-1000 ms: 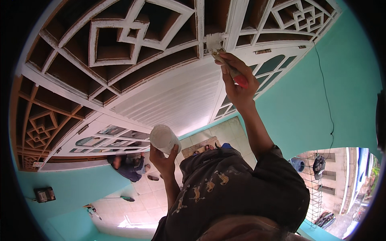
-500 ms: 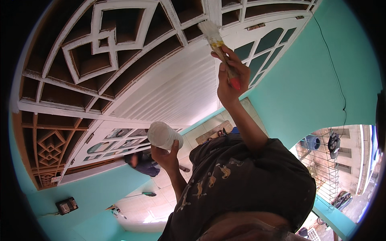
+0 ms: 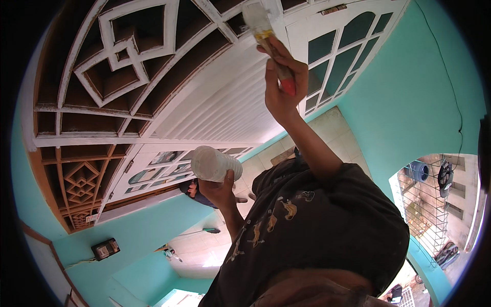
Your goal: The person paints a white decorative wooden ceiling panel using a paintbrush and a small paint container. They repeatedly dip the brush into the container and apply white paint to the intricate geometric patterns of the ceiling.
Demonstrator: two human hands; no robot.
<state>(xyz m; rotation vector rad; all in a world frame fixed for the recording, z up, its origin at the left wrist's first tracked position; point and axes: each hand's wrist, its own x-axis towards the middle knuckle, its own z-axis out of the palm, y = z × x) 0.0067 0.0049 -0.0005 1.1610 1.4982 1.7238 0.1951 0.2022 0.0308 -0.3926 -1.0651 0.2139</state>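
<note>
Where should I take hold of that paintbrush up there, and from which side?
I'd take the paintbrush by its handle, coming from below, as the right hand does. It stands tilted: the handle's red end points down toward the wearer, while the white-coated bristles point up, so gripping there would likely be messy.

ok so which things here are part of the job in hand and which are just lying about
Part of the job:
paintbrush, in the right hand
white tub, in the left hand
partly whitened lattice, near the bristles

Not in use:
green-headed tool on the floor, perhaps a broom
blue barrel beyond the wire mesh
</note>
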